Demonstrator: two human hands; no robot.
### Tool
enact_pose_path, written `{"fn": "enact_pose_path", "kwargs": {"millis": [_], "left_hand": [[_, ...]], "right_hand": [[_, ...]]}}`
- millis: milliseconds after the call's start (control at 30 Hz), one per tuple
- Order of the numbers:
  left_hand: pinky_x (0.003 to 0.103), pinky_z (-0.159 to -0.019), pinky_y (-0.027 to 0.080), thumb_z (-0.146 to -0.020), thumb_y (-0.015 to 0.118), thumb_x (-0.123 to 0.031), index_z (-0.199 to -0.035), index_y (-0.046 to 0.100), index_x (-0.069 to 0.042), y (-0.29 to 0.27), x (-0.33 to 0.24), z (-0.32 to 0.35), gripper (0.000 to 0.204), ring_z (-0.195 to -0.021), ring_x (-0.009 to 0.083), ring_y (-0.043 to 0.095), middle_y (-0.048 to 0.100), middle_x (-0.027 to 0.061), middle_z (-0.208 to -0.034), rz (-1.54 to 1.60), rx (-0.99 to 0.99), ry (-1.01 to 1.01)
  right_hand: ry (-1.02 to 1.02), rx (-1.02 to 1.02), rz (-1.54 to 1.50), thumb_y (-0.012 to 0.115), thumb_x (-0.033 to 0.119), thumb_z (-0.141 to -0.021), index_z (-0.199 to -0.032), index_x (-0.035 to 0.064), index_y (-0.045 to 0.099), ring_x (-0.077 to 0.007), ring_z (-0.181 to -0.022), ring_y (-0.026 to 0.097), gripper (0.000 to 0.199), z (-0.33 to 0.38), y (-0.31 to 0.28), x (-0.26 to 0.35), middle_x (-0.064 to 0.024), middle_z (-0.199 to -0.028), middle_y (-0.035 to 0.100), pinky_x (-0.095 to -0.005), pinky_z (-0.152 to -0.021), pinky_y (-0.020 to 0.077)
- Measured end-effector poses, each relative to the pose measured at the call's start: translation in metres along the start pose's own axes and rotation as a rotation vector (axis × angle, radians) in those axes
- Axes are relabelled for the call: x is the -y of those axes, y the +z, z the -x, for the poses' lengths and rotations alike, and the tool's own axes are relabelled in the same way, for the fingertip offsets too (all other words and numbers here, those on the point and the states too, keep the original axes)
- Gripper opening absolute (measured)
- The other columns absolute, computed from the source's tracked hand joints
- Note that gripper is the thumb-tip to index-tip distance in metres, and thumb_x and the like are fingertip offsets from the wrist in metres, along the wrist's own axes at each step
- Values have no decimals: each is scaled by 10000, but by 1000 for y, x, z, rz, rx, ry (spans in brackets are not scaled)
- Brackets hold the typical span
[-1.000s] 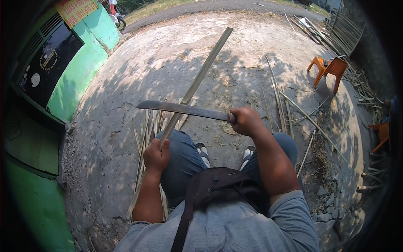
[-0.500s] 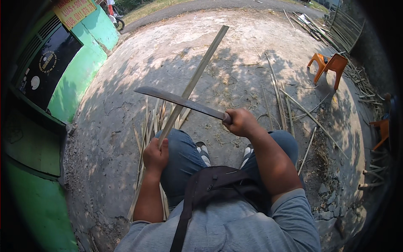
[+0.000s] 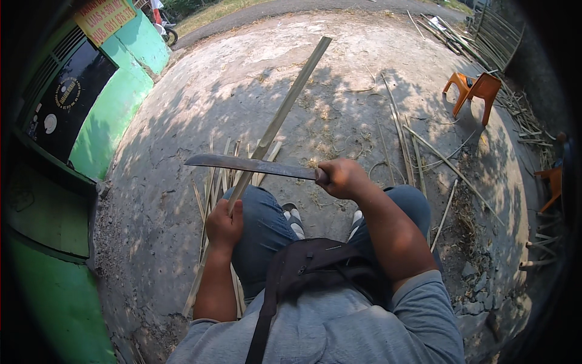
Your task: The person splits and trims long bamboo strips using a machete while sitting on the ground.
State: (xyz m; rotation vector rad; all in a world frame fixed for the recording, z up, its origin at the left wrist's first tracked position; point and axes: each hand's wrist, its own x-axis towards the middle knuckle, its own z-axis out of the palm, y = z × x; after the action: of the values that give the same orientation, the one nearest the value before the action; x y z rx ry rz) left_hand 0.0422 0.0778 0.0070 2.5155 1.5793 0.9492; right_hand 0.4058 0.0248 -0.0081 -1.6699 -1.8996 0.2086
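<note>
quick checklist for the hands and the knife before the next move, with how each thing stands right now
1. Left hand closed around the long strip: ok.
2. Right hand closed on the handle of the knife: ok.
3. Knife crossing the long strip clear of the left hand: ok, it crosses farther up with a visible gap.
4. Knife edge biting into the long strip: cannot tell from this view.
5. Knife height above the left knee: cannot tell.
6. Loose strips out of the way of the left knee: not ok, several lie near it.
</note>
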Motion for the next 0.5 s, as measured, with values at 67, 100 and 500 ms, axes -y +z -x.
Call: {"fn": "enact_pose_path", "kwargs": {"millis": [67, 100, 500], "left_hand": [[540, -611, 524, -1071, 583, -542, -822, 600, -86, 0, -1, 0, 519, -669, 449, 685, 632, 183, -685, 7, -6, 1], [540, -611, 524, -1071, 583, -542, -822, 600, -86, 0, -1, 0, 519, -669, 449, 685, 632, 183, -685, 7, -5, 1], [550, -624, 523, -1069, 578, -550, -829, 609, -84, -4, -4, -2, 525, -688, 455, 686, 637, 189, -689, 9, 13, -17]], "right_hand": [[-12, -15, -3, 743, 301, -933, -901, 132, 721, -425, -780, 710, 173, 0, 1, -1, -173, -796, 710, -542, -675, 561], [-25, -32, -6, 742, 304, -933, -902, 134, 721, -426, -776, 709, 174, 0, 1, -2, -172, -795, 711, -541, -674, 561], [75, -115, 58, 738, 296, -918, -877, 140, 752, -423, -769, 712, 162, -6, -17, -10, -170, -780, 717, -532, -680, 563]]}}
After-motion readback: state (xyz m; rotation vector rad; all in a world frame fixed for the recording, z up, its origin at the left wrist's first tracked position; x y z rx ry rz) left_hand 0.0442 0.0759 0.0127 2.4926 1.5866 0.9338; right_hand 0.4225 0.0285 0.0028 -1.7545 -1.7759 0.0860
